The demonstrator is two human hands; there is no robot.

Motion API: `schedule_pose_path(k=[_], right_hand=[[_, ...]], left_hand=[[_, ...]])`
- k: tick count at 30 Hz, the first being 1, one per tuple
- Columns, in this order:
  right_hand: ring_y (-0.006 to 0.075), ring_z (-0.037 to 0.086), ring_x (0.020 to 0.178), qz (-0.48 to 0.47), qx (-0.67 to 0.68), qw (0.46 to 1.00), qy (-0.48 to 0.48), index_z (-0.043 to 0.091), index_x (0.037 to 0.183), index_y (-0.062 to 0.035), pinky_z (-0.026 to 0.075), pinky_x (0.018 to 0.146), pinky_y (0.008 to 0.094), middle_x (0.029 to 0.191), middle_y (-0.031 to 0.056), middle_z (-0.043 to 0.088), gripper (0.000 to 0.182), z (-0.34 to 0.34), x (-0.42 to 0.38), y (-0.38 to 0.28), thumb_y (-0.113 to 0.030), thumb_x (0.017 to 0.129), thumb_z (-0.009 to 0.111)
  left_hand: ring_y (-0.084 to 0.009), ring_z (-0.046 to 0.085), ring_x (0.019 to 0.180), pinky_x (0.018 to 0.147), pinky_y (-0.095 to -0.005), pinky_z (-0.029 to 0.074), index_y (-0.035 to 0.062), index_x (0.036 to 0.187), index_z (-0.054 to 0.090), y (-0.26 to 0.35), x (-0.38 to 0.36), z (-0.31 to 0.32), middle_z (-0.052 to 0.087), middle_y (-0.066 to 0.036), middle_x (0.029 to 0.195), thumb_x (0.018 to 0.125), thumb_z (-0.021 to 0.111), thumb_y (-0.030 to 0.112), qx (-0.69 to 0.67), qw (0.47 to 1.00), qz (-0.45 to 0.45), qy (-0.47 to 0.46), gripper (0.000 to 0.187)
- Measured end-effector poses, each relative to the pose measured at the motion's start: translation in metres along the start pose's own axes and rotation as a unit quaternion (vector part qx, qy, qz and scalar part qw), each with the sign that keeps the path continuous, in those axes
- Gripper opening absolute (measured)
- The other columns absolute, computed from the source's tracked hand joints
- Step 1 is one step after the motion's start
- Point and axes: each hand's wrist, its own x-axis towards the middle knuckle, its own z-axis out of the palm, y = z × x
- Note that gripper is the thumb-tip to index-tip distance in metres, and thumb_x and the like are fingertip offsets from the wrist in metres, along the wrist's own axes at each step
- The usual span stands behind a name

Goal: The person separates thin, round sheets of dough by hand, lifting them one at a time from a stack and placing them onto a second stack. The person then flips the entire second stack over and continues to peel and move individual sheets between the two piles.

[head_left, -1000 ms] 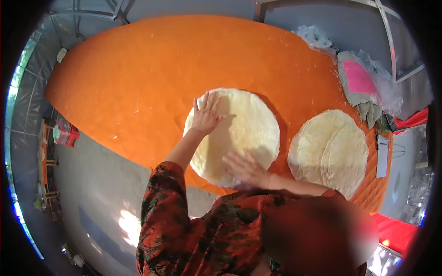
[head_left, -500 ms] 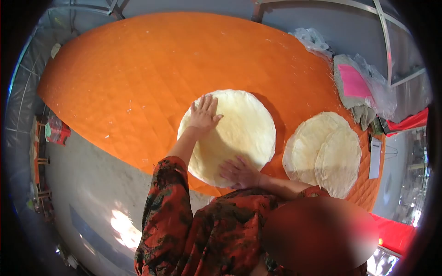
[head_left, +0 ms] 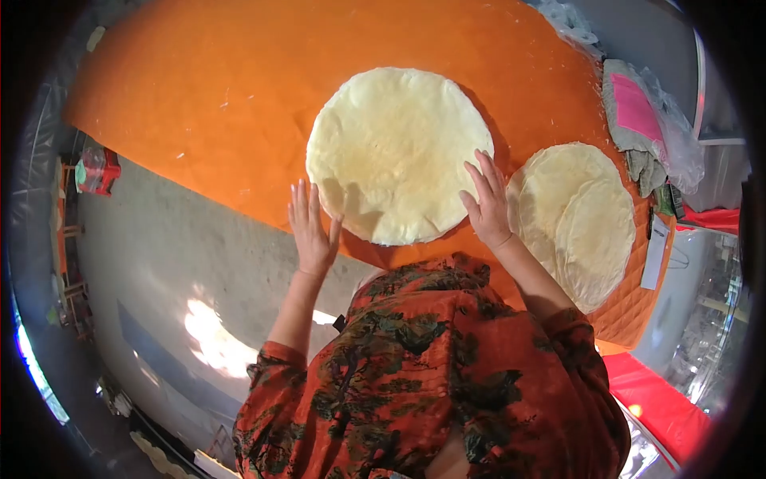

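Note:
A large round stack of pale yellow flatbread sheets [head_left: 395, 152] lies in front of me on an orange quilted cover [head_left: 239, 160]. My left hand [head_left: 311, 227] is at the stack's lower left edge, fingers stretched out and thumb apart. At the lower right rim is my right hand [head_left: 488, 203], its fingers spread and overlapping the edge in this view. Neither hand grips anything. To the right, beside my right forearm, lie more thin round flatbreads [head_left: 594, 223], partly overlapping one another.
A folded grey cloth with a pink patch [head_left: 638, 112] and clear plastic bags [head_left: 678, 136] sit at the right edge. A white sheet [head_left: 655, 251] lies below them. On the left, a red stool-like object [head_left: 100, 170] stands on the grey floor [head_left: 183, 239].
Both hands have come off the stack's surface, where they lay flat, to its lower left and right edges. The view has tilted, so the stack appears higher.

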Motion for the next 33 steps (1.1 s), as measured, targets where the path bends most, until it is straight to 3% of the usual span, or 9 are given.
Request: schedule_pose_path(k=[5,8,11,15,16,19,25,31,33], right_hand=[[0.0329,0.036,0.131,-0.136,0.080,0.968,-0.195,0.053,0.123,-0.0072,0.029,0.106,0.0483,0.138,0.0142,0.042,0.055,0.016,0.005,-0.061,-0.030,0.077,0.070],[0.0310,0.035,0.132,-0.153,0.068,0.958,-0.234,0.053,0.123,-0.0080,0.028,0.107,0.0490,0.139,0.0126,0.043,0.056,0.040,0.005,-0.072,-0.030,0.075,0.072],[0.0293,0.037,0.132,-0.170,0.038,0.948,-0.267,0.053,0.123,-0.0077,0.029,0.107,0.0484,0.137,0.0118,0.044,0.053,0.052,0.004,-0.081,-0.026,0.077,0.069],[0.0267,0.051,0.118,-0.142,0.099,0.956,-0.239,0.056,0.120,-0.0044,0.039,0.100,0.0404,0.124,0.0119,0.056,0.038,0.065,0.012,-0.058,-0.010,0.083,0.061],[0.0254,0.055,0.113,-0.123,0.133,0.957,-0.225,0.057,0.119,-0.0036,0.042,0.097,0.0375,0.120,0.0117,0.060,0.034,0.069,0.010,-0.048,-0.006,0.085,0.058],[0.0195,0.058,0.110,0.112,0.308,0.902,-0.279,0.057,0.120,-0.0003,0.042,0.097,0.0295,0.118,0.0105,0.062,0.035,0.057,0.016,-0.050,0.004,0.088,0.043],[0.0142,0.058,0.094,0.132,0.351,0.888,-0.266,0.058,0.119,-0.0037,0.044,0.089,0.0270,0.104,0.0069,0.065,0.029,0.062,0.011,-0.042,-0.003,0.093,0.046],[0.0137,0.058,0.095,0.090,0.324,0.906,-0.256,0.059,0.119,-0.0028,0.044,0.089,0.0265,0.103,0.0074,0.064,0.029,0.062,0.009,-0.042,-0.005,0.092,0.047],[0.0138,0.058,0.095,0.103,0.319,0.903,-0.268,0.059,0.119,-0.0026,0.045,0.088,0.0266,0.104,0.0079,0.065,0.030,0.061,0.012,-0.040,-0.005,0.091,0.048]], left_hand=[[-0.0374,0.029,0.137,0.109,-0.0426,0.029,0.0019,0.138,0.038,0.000,-0.040,0.009,0.029,-0.021,0.148,0.093,0.056,0.017,-0.111,0.989,-0.075,0.061,0.051],[-0.0350,0.049,0.120,0.098,-0.0404,0.042,-0.0007,0.126,0.050,-0.020,-0.039,0.009,0.049,-0.023,0.130,0.093,0.056,0.022,-0.133,0.978,-0.099,0.124,0.040],[-0.0217,0.062,0.086,0.075,-0.0320,0.050,-0.0025,0.110,0.058,-0.028,-0.037,0.006,0.063,-0.015,0.097,0.095,0.054,0.019,-0.333,0.908,-0.250,0.048,0.026],[-0.0068,0.051,0.060,0.055,-0.0211,0.042,-0.0003,0.098,0.060,-0.024,-0.042,0.018,0.059,-0.002,0.074,0.097,0.052,0.019,-0.439,0.849,-0.289,0.051,0.021],[-0.0066,0.051,0.059,0.054,-0.0210,0.042,0.0000,0.098,0.060,-0.020,-0.046,0.020,0.059,-0.002,0.073,0.097,0.052,0.019,-0.466,0.830,-0.305,0.042,0.021],[-0.0065,0.050,0.054,0.048,-0.0210,0.041,0.0009,0.099,0.061,0.005,-0.061,0.023,0.058,-0.001,0.068,0.097,0.051,0.018,-0.525,0.784,-0.331,0.011,0.020],[-0.0081,0.051,0.053,0.046,-0.0207,0.039,0.0008,0.115,0.055,0.052,-0.070,0.020,0.061,-0.003,0.074,0.096,0.050,0.017,-0.672,0.618,-0.378,-0.155,0.025],[-0.0088,0.052,0.060,0.053,-0.0225,0.042,0.0013,0.128,0.047,0.062,-0.069,0.020,0.059,-0.004,0.082,0.094,0.053,0.013,-0.735,0.530,-0.405,-0.120,0.036],[-0.0094,0.054,0.063,0.057,-0.0228,0.044,0.0016,0.129,0.046,0.065,-0.067,0.022,0.058,-0.003,0.082,0.094,0.053,0.011,-0.721,0.563,-0.391,-0.101,0.038]])
